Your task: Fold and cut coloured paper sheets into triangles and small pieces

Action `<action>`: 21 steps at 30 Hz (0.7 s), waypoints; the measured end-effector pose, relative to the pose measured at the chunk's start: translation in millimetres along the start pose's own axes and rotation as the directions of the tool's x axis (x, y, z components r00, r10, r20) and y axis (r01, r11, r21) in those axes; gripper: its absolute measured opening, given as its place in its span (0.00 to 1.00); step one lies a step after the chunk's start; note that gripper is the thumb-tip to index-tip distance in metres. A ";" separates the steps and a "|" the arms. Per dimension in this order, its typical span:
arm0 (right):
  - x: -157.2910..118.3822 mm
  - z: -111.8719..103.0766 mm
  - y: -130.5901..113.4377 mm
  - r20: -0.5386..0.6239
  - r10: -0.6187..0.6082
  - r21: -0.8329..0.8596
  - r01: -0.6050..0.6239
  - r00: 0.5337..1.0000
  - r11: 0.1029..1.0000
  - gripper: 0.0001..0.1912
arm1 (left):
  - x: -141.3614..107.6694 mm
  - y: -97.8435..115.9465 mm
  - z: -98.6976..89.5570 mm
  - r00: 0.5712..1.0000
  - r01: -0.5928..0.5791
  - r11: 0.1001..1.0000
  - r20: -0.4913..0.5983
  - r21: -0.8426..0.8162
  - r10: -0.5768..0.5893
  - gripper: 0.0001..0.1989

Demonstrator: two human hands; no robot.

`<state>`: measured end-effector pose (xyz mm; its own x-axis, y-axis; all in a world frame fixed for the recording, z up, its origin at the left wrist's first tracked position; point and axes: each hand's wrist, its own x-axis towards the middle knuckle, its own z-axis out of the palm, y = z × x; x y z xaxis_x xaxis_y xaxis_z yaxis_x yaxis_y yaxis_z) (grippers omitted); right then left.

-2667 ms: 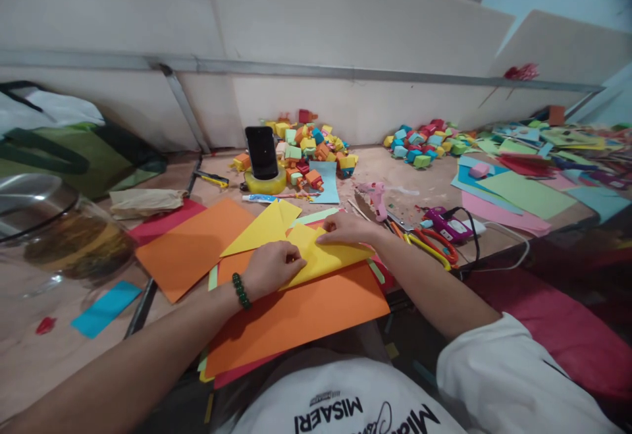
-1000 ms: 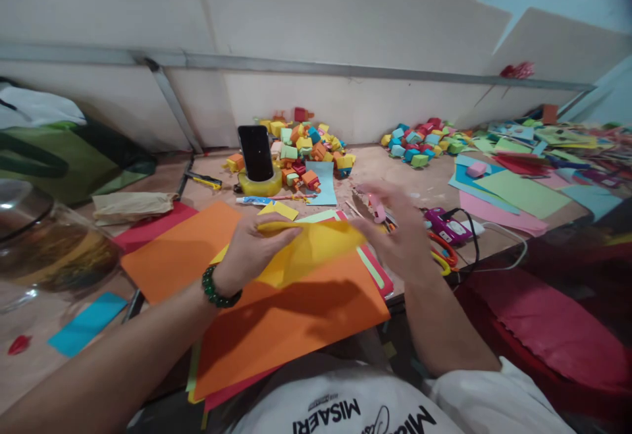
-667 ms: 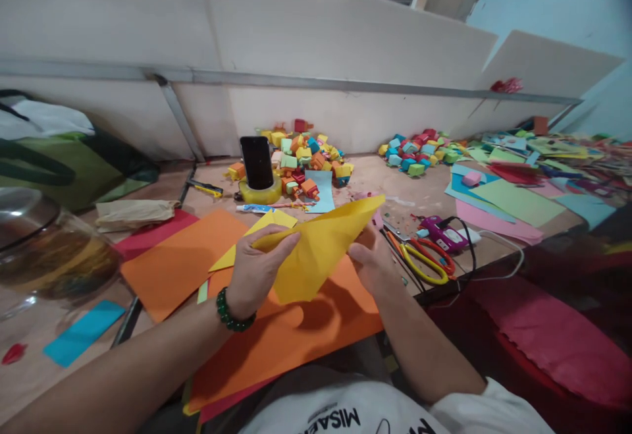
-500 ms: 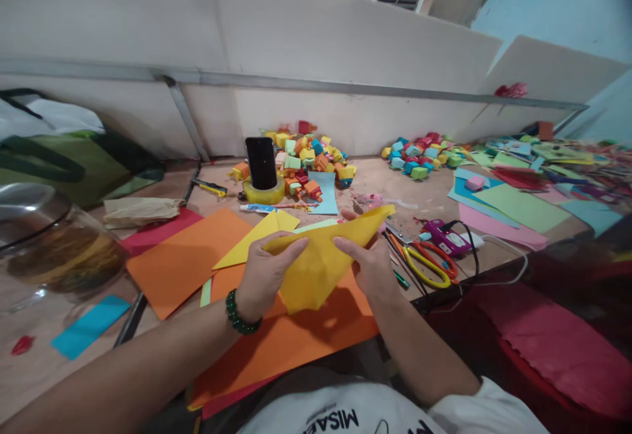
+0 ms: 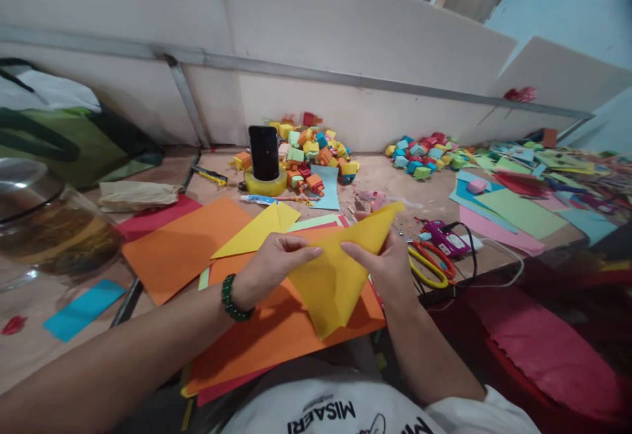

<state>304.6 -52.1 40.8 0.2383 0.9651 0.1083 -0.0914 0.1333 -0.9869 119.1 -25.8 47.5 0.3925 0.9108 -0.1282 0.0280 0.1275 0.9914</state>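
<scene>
Between my hands is a sheet of yellow paper (image 5: 330, 282), creased and partly folded, held above a stack of orange paper (image 5: 266, 342). My left hand (image 5: 276, 266), with a dark green bead bracelet at the wrist, pinches the upper left edge between thumb and fingers. On the other side my right hand (image 5: 380, 259) is closed on the paper, its thumb pressing the front face and its fingers behind. A folded point of the paper sticks out past the right hand. Another folded yellow sheet (image 5: 257, 230) lies behind the left hand.
A phone (image 5: 264, 152) leans upright in a tape roll (image 5: 269, 184) before piles of small paper cubes (image 5: 316, 147). Scissors (image 5: 429, 266) and a purple device (image 5: 447, 240) with cables lie right. At left stand a glass jar (image 5: 54, 236) and a green bag (image 5: 44, 144).
Both hands have shifted slightly right with the yellow paper. Its lower point now hangs lower and further right. The camera view has tilted down a little.
</scene>
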 end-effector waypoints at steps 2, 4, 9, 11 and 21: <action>-1.9 0.9 -0.8 -0.010 -0.020 -0.021 0.020 1.000 1.000 0.32 | -1.6 -1.1 1.8 1.000 -0.007 1.000 0.005 -0.011 0.007 0.14; -2.3 0.7 -0.8 -0.015 -0.024 -0.019 0.024 1.000 1.000 0.32 | -3.0 -2.1 3.5 1.000 -0.001 0.999 0.009 -0.054 0.002 0.13; -2.1 -4.1 1.3 -0.030 -0.015 -0.007 0.015 0.999 1.000 0.35 | -4.5 -4.9 5.9 0.999 0.032 0.985 0.010 -0.167 -0.031 0.12; -2.3 -5.9 2.3 -0.031 -0.008 0.002 0.008 0.999 1.000 0.36 | -4.6 -5.5 6.2 0.999 0.033 0.985 0.011 -0.172 -0.031 0.12; -3.8 -1.6 1.3 -0.030 0.013 0.019 -0.013 0.999 1.000 0.36 | -5.1 -7.5 7.6 1.000 -0.020 0.989 0.015 -0.150 0.022 0.12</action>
<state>305.1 -55.9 38.9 0.2663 0.9595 0.0917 -0.1128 0.1255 -0.9857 123.8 -34.4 40.9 0.4065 0.9075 -0.1060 -0.1176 0.1671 0.9789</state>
